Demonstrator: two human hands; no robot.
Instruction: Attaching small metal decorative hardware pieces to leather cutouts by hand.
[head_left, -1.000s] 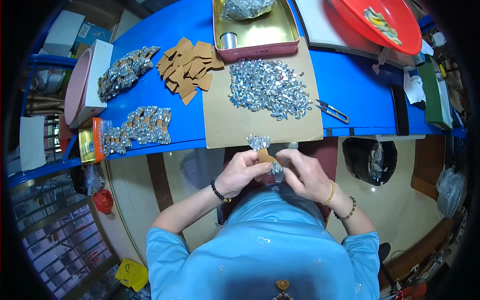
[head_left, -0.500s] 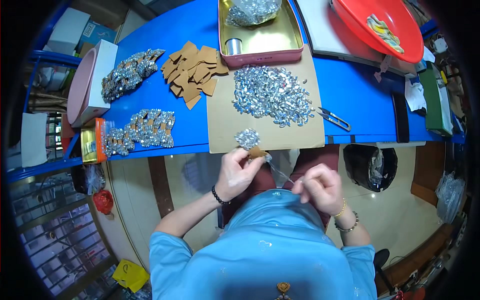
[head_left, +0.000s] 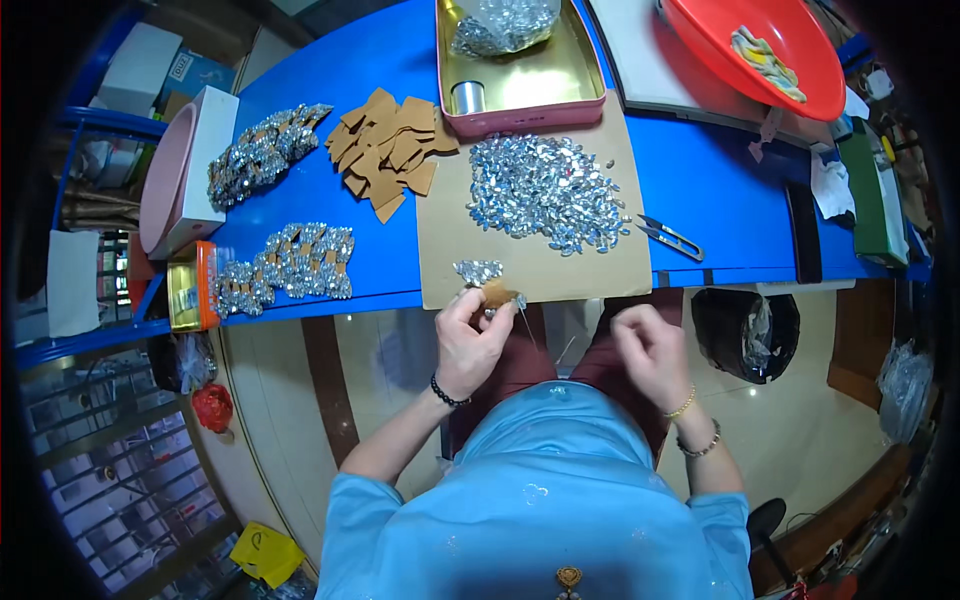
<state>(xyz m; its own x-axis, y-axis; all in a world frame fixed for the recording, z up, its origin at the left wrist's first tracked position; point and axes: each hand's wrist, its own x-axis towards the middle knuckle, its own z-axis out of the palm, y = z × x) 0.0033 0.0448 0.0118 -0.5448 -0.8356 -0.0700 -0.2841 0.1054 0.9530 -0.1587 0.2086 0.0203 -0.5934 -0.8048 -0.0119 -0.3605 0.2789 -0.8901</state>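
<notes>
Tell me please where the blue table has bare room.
The blue table is bare between the snips and black strip, also between the brown pieces and lower beaded band. Crowded: the cardboard beneath the silver stones.

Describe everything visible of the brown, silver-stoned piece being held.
The flat brown piece with silver stones looks like leather or card. Shiny silver stones cluster at its far end; a small silvery bit shows at its near right end. Its visible middle is bare. The bare left hand pinches it, hiding part. It is over the front edge of the tan cardboard sheet; contact is unclear. A thin pale strand runs from near its right end.
</notes>
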